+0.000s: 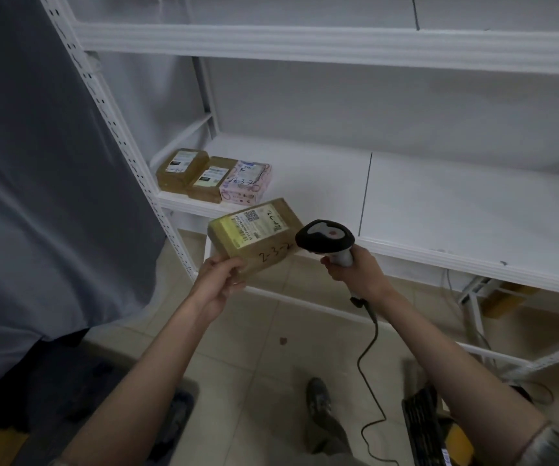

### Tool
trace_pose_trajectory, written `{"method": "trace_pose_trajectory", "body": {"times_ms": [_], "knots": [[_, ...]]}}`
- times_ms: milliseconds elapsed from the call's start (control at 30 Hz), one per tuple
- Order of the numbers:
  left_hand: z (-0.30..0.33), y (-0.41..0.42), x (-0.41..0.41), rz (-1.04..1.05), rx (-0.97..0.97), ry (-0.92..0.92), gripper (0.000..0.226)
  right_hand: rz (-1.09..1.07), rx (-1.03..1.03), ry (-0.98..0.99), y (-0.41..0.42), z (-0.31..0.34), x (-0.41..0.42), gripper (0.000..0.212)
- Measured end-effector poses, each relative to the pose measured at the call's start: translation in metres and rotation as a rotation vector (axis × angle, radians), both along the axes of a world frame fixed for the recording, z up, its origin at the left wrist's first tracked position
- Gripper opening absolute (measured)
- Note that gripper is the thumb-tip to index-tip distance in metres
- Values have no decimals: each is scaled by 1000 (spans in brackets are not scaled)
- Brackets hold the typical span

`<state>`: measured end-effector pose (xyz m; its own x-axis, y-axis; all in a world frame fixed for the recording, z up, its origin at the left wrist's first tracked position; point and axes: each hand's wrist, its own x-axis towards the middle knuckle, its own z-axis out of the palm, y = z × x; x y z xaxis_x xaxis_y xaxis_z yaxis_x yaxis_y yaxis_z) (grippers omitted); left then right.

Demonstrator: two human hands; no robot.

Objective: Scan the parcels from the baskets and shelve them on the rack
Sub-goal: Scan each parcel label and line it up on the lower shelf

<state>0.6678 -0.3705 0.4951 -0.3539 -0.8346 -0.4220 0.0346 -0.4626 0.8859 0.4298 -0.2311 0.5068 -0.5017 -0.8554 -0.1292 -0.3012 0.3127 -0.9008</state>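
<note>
A white metal rack (338, 45) fills most of the view, its shelves running left to right. To its left hangs a grey curtain (36, 163). The floor (264, 364) is pale tile.

On the left end of the middle shelf (439, 213) three parcels lie flat in a touching row: a brown box (179, 173) farthest left, a second brown box (209, 181) in the middle, and a pink patterned box (246, 185) on the right.

In front of that shelf's edge, in the air, the left hand (217, 280) grasps a brown parcel (254, 237) by its near lower corner, thumb on top. The parcel is tilted, label (256, 223) facing up; its long axis runs from lower left, at the hand, up toward the right. "2-3-2" is handwritten on its near side.

Just right of the parcel, the right hand (355, 270) is closed around the grey handle of a scanner (325, 238). Its black head overlaps the parcel's right corner. A black cable (369, 358) trails from the handle down to the floor.

A shoe (318, 398) shows at the bottom.
</note>
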Motion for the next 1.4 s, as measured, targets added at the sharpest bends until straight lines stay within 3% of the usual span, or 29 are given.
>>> {"method": "trace_pose_trajectory", "body": {"times_ms": [200,400,733,1000,1133,1400], "knots": [[-16,-55,-66,-50,156,91,11,-18,-91,-297,-82,-12,-42,33],[-23,-109,-144,-6,234,115,18,-45,-107,-512,-158,-14,-91,23],[-52,-168,-219,111,330,-24,7,-21,-3,-595,-244,-43,-139,27],[-80,-197,-229,130,302,-106,12,-34,28,-667,-279,-65,-150,26],[-84,-213,-221,235,279,-150,71,-49,51,-685,-294,-71,-151,27],[-73,-234,-206,250,237,-74,83,-45,73,-662,-308,-76,-148,25]]}}
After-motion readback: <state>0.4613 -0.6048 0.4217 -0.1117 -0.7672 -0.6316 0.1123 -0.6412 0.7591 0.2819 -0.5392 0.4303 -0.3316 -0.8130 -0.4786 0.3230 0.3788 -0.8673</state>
